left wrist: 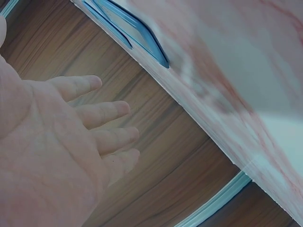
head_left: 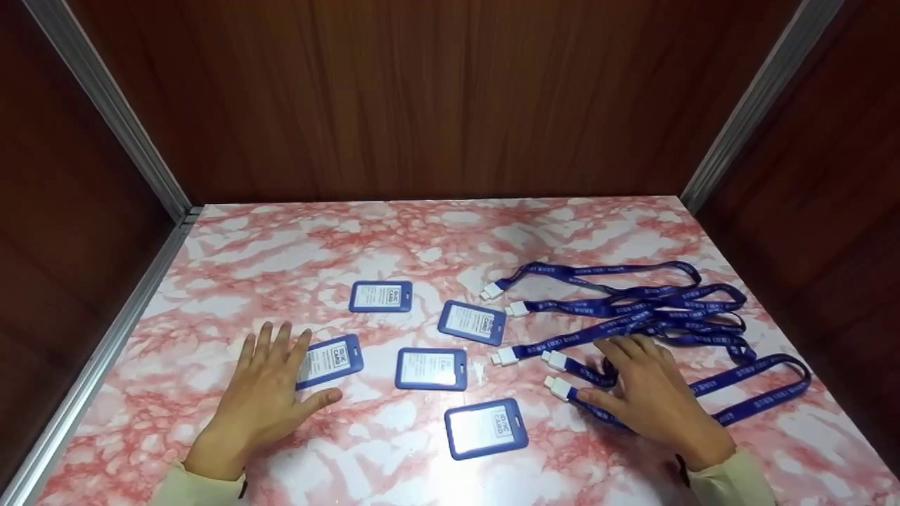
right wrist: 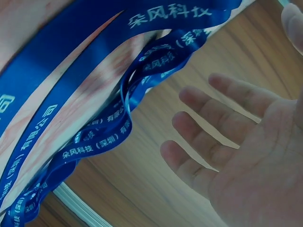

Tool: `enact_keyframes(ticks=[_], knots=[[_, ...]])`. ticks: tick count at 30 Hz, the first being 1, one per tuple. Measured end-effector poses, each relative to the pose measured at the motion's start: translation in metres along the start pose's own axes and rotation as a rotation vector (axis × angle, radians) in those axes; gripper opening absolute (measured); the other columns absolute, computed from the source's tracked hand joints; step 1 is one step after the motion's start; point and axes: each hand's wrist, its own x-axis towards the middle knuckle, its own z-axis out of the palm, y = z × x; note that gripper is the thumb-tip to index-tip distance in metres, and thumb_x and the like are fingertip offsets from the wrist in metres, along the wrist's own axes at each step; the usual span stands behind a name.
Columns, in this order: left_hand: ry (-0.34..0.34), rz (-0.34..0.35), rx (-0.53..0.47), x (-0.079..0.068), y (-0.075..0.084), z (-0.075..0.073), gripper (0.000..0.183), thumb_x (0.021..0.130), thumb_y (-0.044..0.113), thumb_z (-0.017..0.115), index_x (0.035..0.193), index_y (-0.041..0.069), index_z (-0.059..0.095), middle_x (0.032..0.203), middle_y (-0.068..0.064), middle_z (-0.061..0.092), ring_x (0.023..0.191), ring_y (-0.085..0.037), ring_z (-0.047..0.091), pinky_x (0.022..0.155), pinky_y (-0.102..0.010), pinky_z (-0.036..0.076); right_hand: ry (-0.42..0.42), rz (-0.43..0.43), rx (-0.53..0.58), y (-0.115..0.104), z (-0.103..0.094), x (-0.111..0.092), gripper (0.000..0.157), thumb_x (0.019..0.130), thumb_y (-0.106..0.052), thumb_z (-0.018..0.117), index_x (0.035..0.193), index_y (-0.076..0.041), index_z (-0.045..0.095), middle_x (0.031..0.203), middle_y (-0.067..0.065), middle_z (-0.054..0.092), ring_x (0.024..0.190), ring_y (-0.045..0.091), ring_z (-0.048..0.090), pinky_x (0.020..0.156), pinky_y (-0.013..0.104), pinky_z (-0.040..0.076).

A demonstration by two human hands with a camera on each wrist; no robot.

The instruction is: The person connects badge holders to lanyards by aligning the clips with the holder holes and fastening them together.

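Observation:
My left hand [head_left: 264,393] hovers over the left of the table with its fingers straight and spread. Under its thumb side lies a blue ID card holder [head_left: 336,357], partly covered in the head view. The left wrist view shows the bare palm [left wrist: 52,142], apart from the tabletop. On the other side, my right hand [head_left: 643,386] is held above several blue lanyards [head_left: 598,307] with white plastic clips [head_left: 557,387]. Its fingers [right wrist: 213,109] are extended and hold nothing in the right wrist view. White lettering runs along the lanyard straps [right wrist: 94,146].
More blue card holders lie flat mid-table: one at the back [head_left: 380,296], others nearer the lanyards [head_left: 471,322] and towards the front [head_left: 486,429]. Brown wood-grain panels [head_left: 436,98] with metal corner posts [head_left: 119,119] enclose the red-and-white marbled table [head_left: 281,239].

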Motion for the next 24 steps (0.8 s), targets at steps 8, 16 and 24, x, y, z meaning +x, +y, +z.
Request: enact_keyframes(ticks=[8, 16, 24], knots=[[-0.007, 0.0, 0.0, 0.0, 0.003, 0.0, 0.104, 0.088, 0.075, 0.059, 0.155, -0.001, 0.038, 0.161, -0.033, 0.026, 0.151, -0.053, 0.012, 0.122, -0.065, 0.004, -0.014, -0.006, 0.013, -0.007, 0.003, 0.001, 0.078, 0.088, -0.065, 0.071, 0.139, -0.007, 0.061, 0.132, 0.017, 0.064, 0.124, 0.04, 0.053, 0.102, 0.065, 0.039], [-0.001, 0.011, -0.007, 0.001, 0.005, 0.001, 0.102, 0.088, 0.074, 0.06, 0.156, 0.0, 0.039, 0.161, -0.033, 0.027, 0.151, -0.054, 0.012, 0.122, -0.065, 0.005, 0.007, -0.03, 0.023, -0.015, 0.005, 0.004, 0.068, 0.087, -0.058, 0.076, 0.131, -0.008, 0.067, 0.124, 0.013, 0.069, 0.115, 0.036, 0.057, 0.101, 0.062, 0.039], [-0.007, 0.021, -0.009, 0.0, 0.007, 0.002, 0.103, 0.089, 0.076, 0.057, 0.156, 0.0, 0.038, 0.162, -0.032, 0.026, 0.152, -0.053, 0.011, 0.122, -0.064, 0.005, 0.076, -0.092, 0.012, -0.021, 0.011, 0.007, 0.06, 0.082, -0.053, 0.083, 0.122, -0.008, 0.072, 0.112, 0.009, 0.073, 0.104, 0.031, 0.06, 0.092, 0.055, 0.045]])
